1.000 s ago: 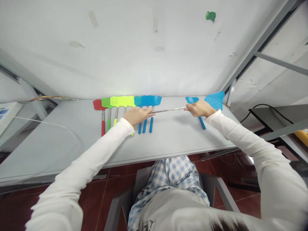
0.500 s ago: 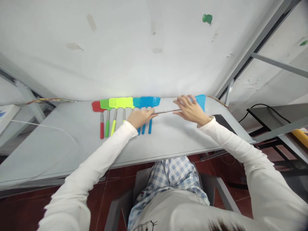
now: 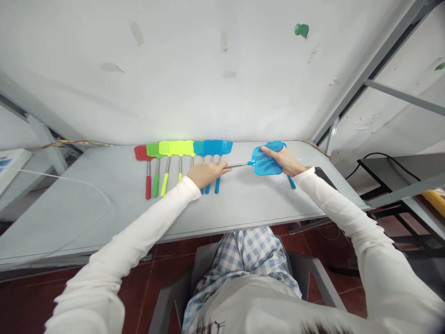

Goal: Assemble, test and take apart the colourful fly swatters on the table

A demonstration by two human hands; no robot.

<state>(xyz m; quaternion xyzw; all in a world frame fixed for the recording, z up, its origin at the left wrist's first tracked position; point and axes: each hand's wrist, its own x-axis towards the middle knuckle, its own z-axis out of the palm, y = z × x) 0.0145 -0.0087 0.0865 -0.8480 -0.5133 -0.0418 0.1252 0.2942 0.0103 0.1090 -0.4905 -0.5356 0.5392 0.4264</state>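
I hold a blue fly swatter (image 3: 266, 163) sideways over the table, its perforated head to the right. My left hand (image 3: 207, 172) is closed round its handle end, and the thin metal shaft runs out from my fingers. With the thumb on top, my right hand (image 3: 288, 160) grips the edge of the head. Below that hand a second blue handle (image 3: 291, 182) shows; what it belongs to is mostly hidden. Left of the held swatter, several more lie in an overlapping row: red (image 3: 142, 152), green (image 3: 153, 149), yellow (image 3: 176, 148) and blue (image 3: 224, 147), handles toward me.
The grey table (image 3: 239, 204) stands against a white wall (image 3: 194, 93). A dark flat object (image 3: 325, 178) lies at the right, partly behind my forearm. A white cable (image 3: 79, 182) crosses the left side. Metal frame posts (image 3: 332, 137) rise at both ends.
The held swatter's head now faces me, flat, between my hands. My right hand has shifted slightly right and closed on the head's edge. A blue handle under it has come into view.
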